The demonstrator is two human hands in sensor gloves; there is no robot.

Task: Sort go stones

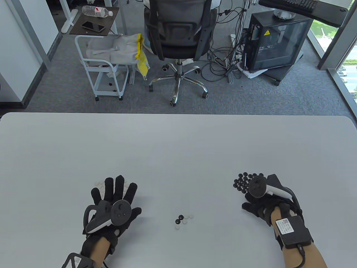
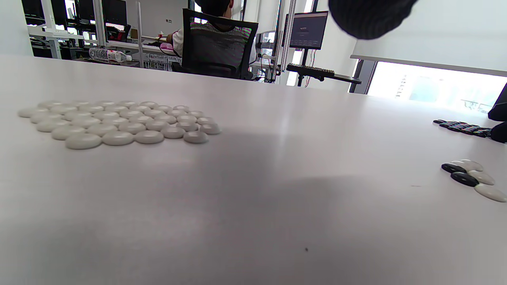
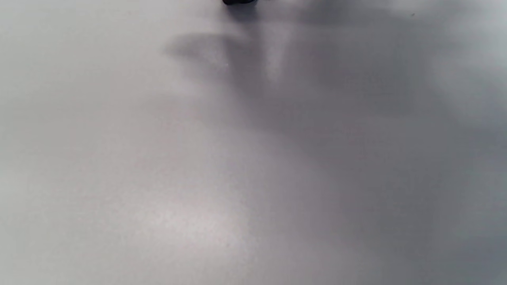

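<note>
Table view puts the unsorted stones (image 1: 183, 219) between your two hands, near the front of the worktop (image 1: 178, 145): two black ones and a few white ones lying close together in one small cluster. Your left wrist view shows the same cluster (image 2: 472, 179) low at the right, black and white touching or just beside each other.

To the left lies the white pile (image 2: 119, 123), a flat, tightly packed patch of white stones, one layer deep. From above, your left hand (image 1: 111, 205) hovers over or rests on most of that pile; its fingers (image 1: 120, 185) are straight and spread wide, holding nothing.

To the right sits the black pile (image 1: 243, 182), a packed patch of black stones. Your right hand (image 1: 260, 202) is at its near edge and covers part of it. Whether those fingers are curled or pinching a stone, you cannot tell from these views: the tracker (image 1: 258, 186) hides them, and the right wrist view shows only bare worktop and shadow.
</note>
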